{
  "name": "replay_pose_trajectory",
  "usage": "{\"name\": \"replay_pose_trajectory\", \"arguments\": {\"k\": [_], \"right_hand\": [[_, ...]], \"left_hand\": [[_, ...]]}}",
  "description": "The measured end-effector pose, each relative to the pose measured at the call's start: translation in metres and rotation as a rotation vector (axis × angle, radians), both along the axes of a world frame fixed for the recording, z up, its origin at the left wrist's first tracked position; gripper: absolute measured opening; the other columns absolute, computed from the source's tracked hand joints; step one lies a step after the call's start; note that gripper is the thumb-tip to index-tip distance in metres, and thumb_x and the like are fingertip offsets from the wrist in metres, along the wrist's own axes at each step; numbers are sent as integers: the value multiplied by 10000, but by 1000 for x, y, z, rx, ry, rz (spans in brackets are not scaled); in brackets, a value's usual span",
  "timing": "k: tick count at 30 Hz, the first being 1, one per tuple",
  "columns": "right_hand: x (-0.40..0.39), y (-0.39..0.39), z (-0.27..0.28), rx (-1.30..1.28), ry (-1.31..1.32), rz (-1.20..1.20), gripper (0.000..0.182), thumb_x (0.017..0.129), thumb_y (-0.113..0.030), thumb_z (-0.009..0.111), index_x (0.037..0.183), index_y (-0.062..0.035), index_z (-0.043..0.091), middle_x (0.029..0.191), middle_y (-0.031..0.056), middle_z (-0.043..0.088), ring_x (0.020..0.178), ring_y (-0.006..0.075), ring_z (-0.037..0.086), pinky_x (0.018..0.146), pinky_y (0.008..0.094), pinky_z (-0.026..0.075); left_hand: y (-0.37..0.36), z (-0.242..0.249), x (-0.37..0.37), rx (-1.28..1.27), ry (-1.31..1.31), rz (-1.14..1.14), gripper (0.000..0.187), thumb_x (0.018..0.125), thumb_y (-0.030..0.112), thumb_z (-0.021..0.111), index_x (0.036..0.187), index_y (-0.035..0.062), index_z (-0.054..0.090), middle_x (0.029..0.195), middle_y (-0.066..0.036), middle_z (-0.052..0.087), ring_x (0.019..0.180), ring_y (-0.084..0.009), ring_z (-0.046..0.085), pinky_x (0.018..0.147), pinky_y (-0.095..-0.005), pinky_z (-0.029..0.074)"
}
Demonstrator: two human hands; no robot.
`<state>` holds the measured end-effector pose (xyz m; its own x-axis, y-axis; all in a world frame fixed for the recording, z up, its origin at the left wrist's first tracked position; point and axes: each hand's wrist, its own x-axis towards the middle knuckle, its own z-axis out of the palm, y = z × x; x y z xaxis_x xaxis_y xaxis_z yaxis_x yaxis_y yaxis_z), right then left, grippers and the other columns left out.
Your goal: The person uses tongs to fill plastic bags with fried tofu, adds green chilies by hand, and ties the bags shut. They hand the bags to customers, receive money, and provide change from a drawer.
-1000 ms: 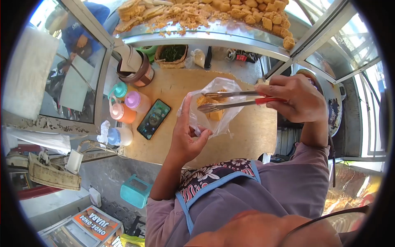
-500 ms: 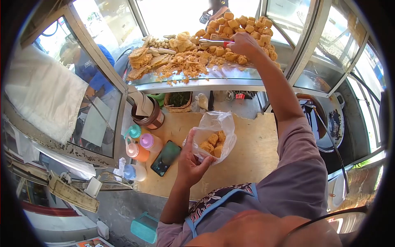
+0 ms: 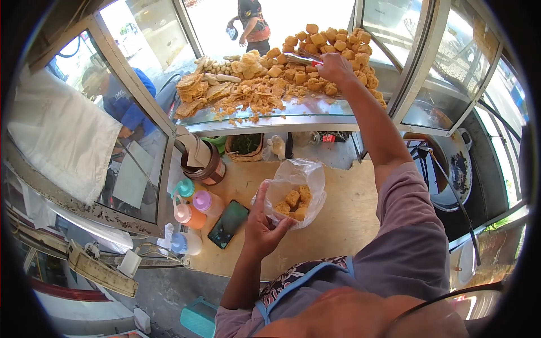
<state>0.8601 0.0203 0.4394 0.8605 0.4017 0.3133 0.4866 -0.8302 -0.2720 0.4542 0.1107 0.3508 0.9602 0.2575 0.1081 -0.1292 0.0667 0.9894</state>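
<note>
2 hands busy: left hand fingers pinch plastic bag of fried cubes; right hand grips tongs.

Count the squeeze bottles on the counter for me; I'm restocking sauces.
3 show: a teal-capped bottle beside the brown jar, a purple-capped one left of the phone, and a blue-capped one nearest the counter's edge. Others may be hidden.

Clear plastic bag hangs open above the wooden counter, several golden fried cubes inside (settled low). Metal tongs, red-handled, lie among the piled fried cubes.
</note>
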Motion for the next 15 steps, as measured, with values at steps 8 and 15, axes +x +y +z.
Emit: {"name": "replay_pose_trajectory", "arguments": {"k": [8,15], "right_hand": [[-13,-18,-7,207,74,185,255,839,-196,589,1034,-77,702,920,141,688,832,241,661,753,343,511],[-149,-118,46,51,412,937,344,790,-95,697,1130,-49,667,791,82,654,715,152,621,596,313,468]], "left_hand": [[12,1,3,-60,-12,20,859,767,-73,659,1444,-77,132,1415,-209,333,1134,-247,542,862,-306,520],[21,-4,11,-89,-1,9,872,789,-105,585,1461,-51,31,1357,-217,417,1006,-224,616,845,-293,526]]}}
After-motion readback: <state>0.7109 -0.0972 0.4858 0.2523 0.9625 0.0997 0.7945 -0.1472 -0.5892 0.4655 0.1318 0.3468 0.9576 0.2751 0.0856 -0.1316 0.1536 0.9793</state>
